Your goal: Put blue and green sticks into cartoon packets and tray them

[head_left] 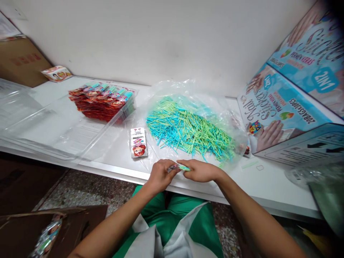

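Note:
Just over the table's front edge, my left hand [160,174] and my right hand [201,171] almost touch at the fingertips. Between my right thumb and fingers are a few thin green and blue sticks [184,167]. My left fingers pinch a small printed packet [172,167], mostly covered by the hand. Beyond my hands, a loose pile of green and blue sticks [188,130] lies on a clear plastic bag [185,87]. A small stack of white printed cards [139,143] with a red-haired cartoon figure lies left of the pile.
Red printed packets [100,104] with sticks stand stacked in a clear plastic tray [88,150]. Blue "Nail Stickers" boxes [282,111] stand at right. A brown carton [24,61] and small printed box [57,73] are far left. A loose stick [249,165] lies right.

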`<action>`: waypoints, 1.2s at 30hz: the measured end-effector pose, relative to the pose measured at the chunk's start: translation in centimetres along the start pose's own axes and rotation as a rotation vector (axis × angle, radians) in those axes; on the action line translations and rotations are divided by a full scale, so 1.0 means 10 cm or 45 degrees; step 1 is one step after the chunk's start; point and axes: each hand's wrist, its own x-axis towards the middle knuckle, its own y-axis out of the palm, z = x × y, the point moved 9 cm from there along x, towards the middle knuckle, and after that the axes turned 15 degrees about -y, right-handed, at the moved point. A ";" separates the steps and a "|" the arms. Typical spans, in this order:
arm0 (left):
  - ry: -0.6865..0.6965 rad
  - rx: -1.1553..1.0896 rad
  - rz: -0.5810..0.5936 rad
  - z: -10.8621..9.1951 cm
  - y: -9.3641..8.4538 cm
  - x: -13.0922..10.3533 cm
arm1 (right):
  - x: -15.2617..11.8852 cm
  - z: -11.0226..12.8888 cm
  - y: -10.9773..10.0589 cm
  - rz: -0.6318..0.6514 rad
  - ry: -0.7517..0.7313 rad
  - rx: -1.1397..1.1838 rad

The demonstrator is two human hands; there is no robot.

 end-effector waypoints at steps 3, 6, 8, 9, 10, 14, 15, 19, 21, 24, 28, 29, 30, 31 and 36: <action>0.084 0.061 -0.024 -0.04 0.00 -0.01 | 0.00 -0.04 0.01 -0.005 0.026 -0.002; 0.131 0.068 -0.020 -0.06 0.00 -0.02 | -0.01 -0.06 0.03 -0.004 0.038 0.033; 0.116 0.031 -0.013 -0.05 -0.01 -0.02 | 0.00 -0.04 0.03 -0.012 -0.005 0.079; 0.106 0.014 -0.010 -0.05 -0.01 -0.02 | 0.00 -0.02 0.02 -0.019 -0.035 0.101; 0.099 0.002 -0.007 -0.04 -0.01 -0.02 | 0.01 0.00 0.02 -0.025 -0.063 0.119; 0.071 -0.039 -0.001 -0.03 0.00 -0.01 | 0.00 0.08 -0.02 -0.019 -0.097 0.176; 0.054 -0.060 -0.002 -0.01 0.00 -0.01 | 0.00 0.08 -0.03 -0.015 -0.071 0.186; -0.001 -0.087 0.017 0.01 0.01 0.01 | -0.03 0.05 -0.05 -0.017 -0.006 0.191; -0.008 -0.043 0.021 0.00 0.02 0.01 | -0.02 0.06 -0.04 -0.019 -0.053 0.186; 0.012 0.018 0.020 -0.02 0.02 0.00 | -0.01 0.02 0.00 -0.017 -0.045 0.158; 0.093 0.102 -0.016 -0.05 0.01 -0.02 | -0.01 -0.04 0.05 0.015 0.054 0.073; 0.126 0.136 -0.029 -0.06 0.01 -0.03 | -0.01 -0.04 0.05 0.028 0.075 0.046; 0.165 0.173 -0.036 -0.08 0.02 -0.04 | -0.01 -0.05 0.06 0.038 0.098 0.016; 0.207 0.215 -0.036 -0.10 0.03 -0.05 | -0.01 -0.07 0.07 0.048 0.121 -0.021; 0.309 0.502 0.068 -0.21 0.18 -0.10 | 0.01 -0.14 0.10 0.065 0.207 -0.268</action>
